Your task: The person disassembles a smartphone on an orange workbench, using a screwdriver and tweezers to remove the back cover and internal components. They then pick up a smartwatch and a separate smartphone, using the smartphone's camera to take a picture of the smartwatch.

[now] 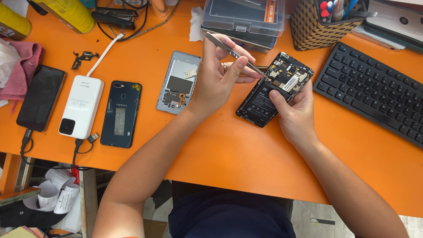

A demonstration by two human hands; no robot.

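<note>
An opened phone point(264, 99) with its back off lies tilted on the orange table point(246, 154), showing a black battery and the circuit board. My right hand point(294, 112) grips its lower right side, thumb on the battery. My left hand point(218, 72) pinches metal tweezers point(233, 53), whose tips touch the board near the phone's top left corner. The grey back cover point(178, 83) lies face up just left of my left hand.
A dark blue phone back point(120, 112), a white power bank point(80, 105) with cables and a black phone point(41, 97) lie at the left. A black keyboard point(374, 90) sits at the right. At the far edge stand clear plastic boxes point(244, 20) and a woven pen holder point(317, 24).
</note>
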